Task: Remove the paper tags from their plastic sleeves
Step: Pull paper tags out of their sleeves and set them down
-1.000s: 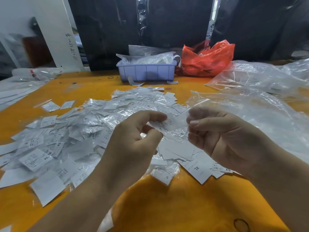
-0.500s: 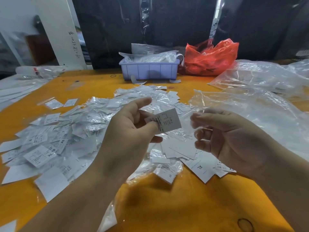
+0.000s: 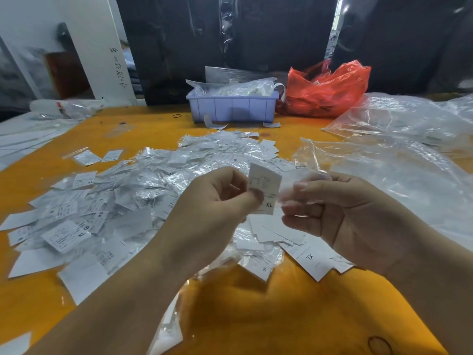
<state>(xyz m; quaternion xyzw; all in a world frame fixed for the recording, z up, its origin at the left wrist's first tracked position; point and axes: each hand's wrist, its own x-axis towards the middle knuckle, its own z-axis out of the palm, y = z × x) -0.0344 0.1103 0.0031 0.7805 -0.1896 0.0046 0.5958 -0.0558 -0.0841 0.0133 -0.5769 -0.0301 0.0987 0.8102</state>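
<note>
My left hand (image 3: pixel 215 206) pinches a white paper tag (image 3: pixel 265 187) marked XL, held upright above the table's middle. Just to its right, my right hand (image 3: pixel 340 213) pinches a clear plastic sleeve (image 3: pixel 299 185), blurred, close to the tag's edge. A wide heap of sleeved tags (image 3: pixel 143 190) covers the orange table (image 3: pixel 256 316) to the left and behind my hands. A few bare white tags (image 3: pixel 307 254) lie under my right hand.
A lilac plastic bin (image 3: pixel 231 107) with plastic bags stands at the back centre, a red plastic bag (image 3: pixel 325 88) beside it. Large clear plastic bags (image 3: pixel 399 155) spread over the right side. White sheets (image 3: pixel 23 139) lie at the far left. A plastic scrap (image 3: pixel 166 334) hangs at the near edge.
The tag came out of its sleeve in my left hand and has turned upright. My right hand, with the sleeve, has moved closer to the tag.
</note>
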